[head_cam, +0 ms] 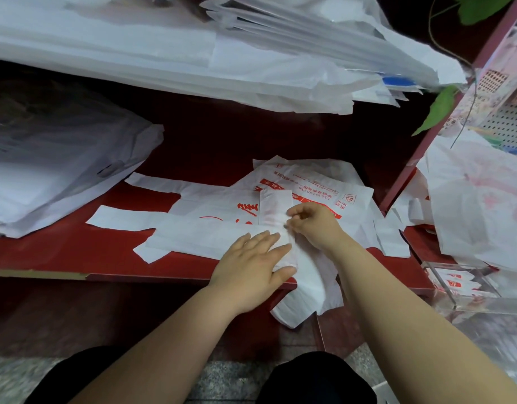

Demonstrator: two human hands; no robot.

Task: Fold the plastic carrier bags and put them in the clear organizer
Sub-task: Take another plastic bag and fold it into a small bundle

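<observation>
A white carrier bag folded into a long strip (204,237) lies across the red shelf (62,252), its handles pointing left. One end of the strip (273,208) is turned up and away from me. My left hand (251,263) lies flat on the strip with straight fingers. My right hand (312,223) pinches the fold with curled fingers. Under the strip lie more white bags with red print (309,182). The clear organizer (467,293) stands at the lower right with folded bags inside.
Thick stacks of white bags (193,53) hang over the shelf above. Another bag pile (53,170) sits at the left. Loose bags (479,205) crowd the right beside a red post (420,153) and green leaves (438,109). My dark-clad knees show below.
</observation>
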